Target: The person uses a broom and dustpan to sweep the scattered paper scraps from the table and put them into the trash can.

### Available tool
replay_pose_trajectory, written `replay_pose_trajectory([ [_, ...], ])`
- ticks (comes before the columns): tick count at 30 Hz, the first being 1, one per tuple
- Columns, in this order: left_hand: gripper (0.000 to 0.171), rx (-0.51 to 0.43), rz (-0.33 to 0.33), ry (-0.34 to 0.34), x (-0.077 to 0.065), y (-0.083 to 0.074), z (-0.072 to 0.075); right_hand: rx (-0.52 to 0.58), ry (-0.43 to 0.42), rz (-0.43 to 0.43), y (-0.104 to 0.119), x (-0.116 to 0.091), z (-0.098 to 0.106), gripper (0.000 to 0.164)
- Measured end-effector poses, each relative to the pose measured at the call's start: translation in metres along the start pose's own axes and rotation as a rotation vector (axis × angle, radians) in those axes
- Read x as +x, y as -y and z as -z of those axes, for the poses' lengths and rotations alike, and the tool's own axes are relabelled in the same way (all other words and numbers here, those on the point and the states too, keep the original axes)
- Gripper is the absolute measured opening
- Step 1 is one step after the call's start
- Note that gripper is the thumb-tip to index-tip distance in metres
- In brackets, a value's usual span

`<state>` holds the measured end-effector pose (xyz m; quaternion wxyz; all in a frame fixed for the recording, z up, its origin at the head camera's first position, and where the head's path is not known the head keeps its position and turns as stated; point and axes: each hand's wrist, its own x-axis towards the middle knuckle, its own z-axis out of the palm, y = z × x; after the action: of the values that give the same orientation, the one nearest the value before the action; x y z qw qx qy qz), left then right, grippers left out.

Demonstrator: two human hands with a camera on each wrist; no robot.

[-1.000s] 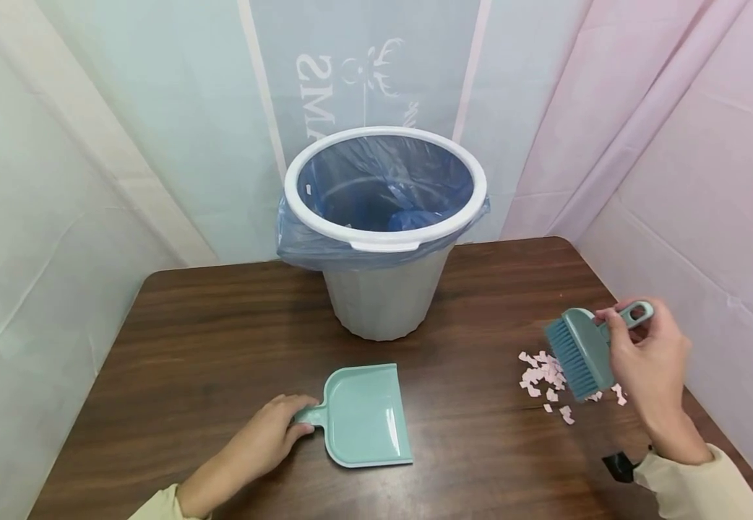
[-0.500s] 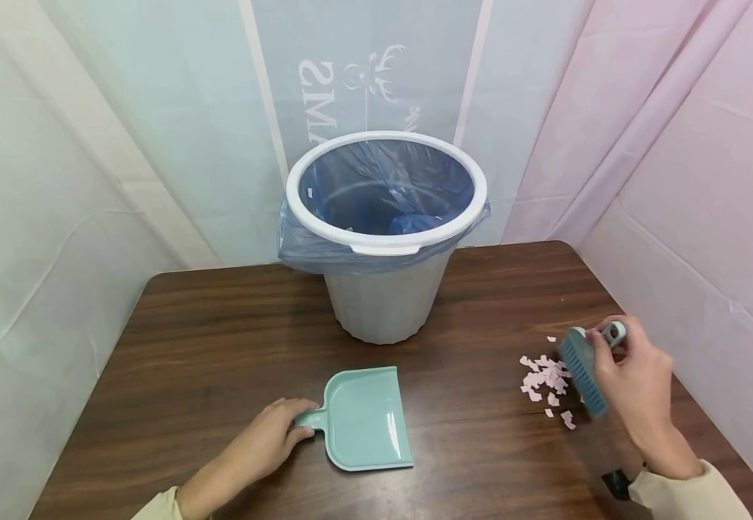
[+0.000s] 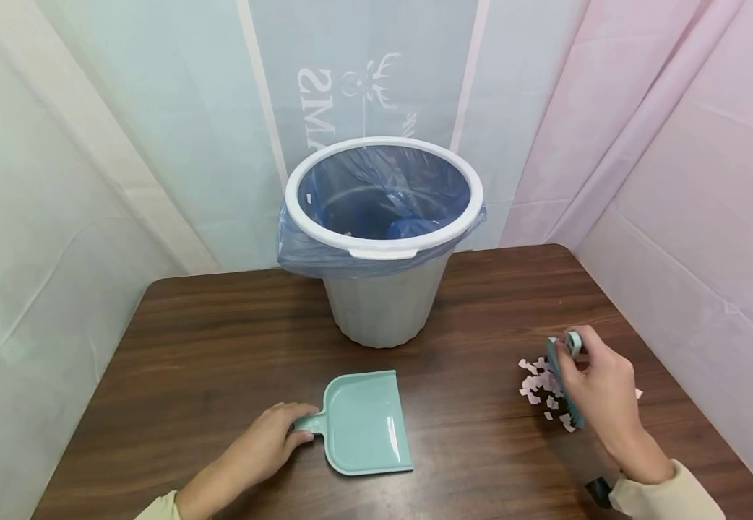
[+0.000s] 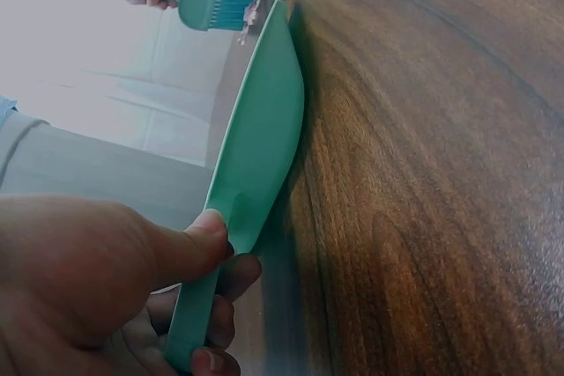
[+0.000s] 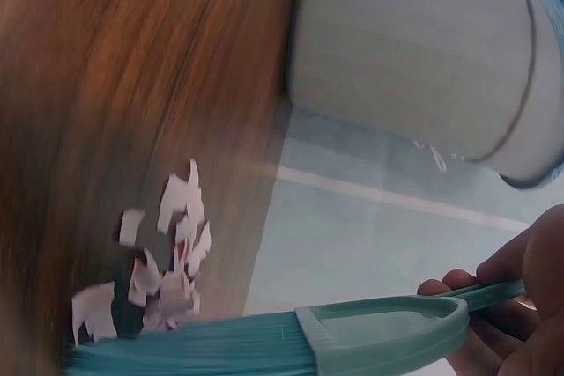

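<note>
My left hand [image 3: 266, 437] grips the handle of a mint-green dustpan [image 3: 365, 422] on the dark wooden table, its flat lip facing right. In the left wrist view, thumb and fingers wrap the dustpan's handle [image 4: 196, 319]. At the right, my right hand [image 3: 604, 383] holds a teal hand brush [image 3: 564, 383] by its handle, bristles down. The brush bristles [image 5: 203, 350] stand at the edge of a small pile of torn pale-pink paper scraps [image 3: 535, 383]. Part of the pile is hidden behind the brush, and one scrap [image 3: 639, 393] lies right of the hand.
A grey trash bin [image 3: 383, 307] with a white rim [image 3: 383, 254] and a blue liner bag [image 3: 298, 249] stands at the table's back middle. A few light scraps cling inside it. Pale cloth walls [image 3: 689, 238] enclose the table [image 3: 220, 347] at the back and sides.
My right hand has lowered the brush from above the scraps, turned its bristles downward and moved it left against the pile. The left hand and dustpan have stayed in place.
</note>
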<state>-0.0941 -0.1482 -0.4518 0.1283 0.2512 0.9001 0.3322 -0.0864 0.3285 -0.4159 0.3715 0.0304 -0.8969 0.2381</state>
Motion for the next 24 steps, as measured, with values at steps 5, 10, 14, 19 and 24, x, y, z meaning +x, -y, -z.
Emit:
replay_pose_trajectory([
  [5,0.031,0.010,-0.003,-0.008,-0.001,-0.001,0.000,-0.006,0.006,0.016,0.006,-0.002,-0.005,0.019],
  [10,0.033,0.003,0.013,-0.006,-0.001,-0.001,0.000,-0.003,0.022,0.038,0.012,-0.004,-0.011,0.020],
  [14,0.034,-0.001,0.027,-0.003,-0.001,-0.001,0.000,0.018,0.039,0.051,0.018,-0.005,-0.016,0.021],
  [19,0.035,-0.002,0.028,-0.005,-0.001,-0.001,0.000,0.058,0.036,0.040,0.025,-0.005,-0.020,0.022],
  [24,0.035,0.003,0.027,-0.011,-0.001,-0.001,0.000,0.097,0.038,0.015,0.030,-0.004,-0.021,0.021],
])
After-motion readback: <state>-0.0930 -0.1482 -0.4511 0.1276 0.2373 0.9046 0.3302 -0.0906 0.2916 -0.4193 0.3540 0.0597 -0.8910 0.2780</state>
